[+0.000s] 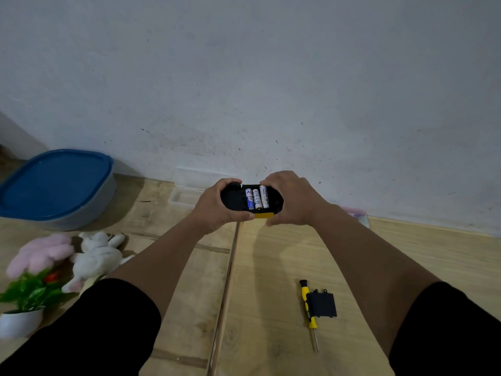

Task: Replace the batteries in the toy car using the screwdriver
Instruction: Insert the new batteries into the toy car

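The toy car (234, 200), black underneath with a yellow body, is held upside down above the wooden table near the wall. My left hand (217, 206) grips its left end. My right hand (291, 199) holds its right end, with fingers curled over the top edge by the battery bay. Three batteries (256, 198) lie side by side in the uncovered bay. The yellow-and-black screwdriver (309, 310) lies on the table at the lower right. The black battery cover (323, 304) rests against its handle.
A blue-lidded container (58, 185) stands at the far left by the wall. Pink and white plush toys (81, 256) and a small potted plant (25, 302) sit at the left edge. A clear plastic tray (181, 196) lies behind the car.
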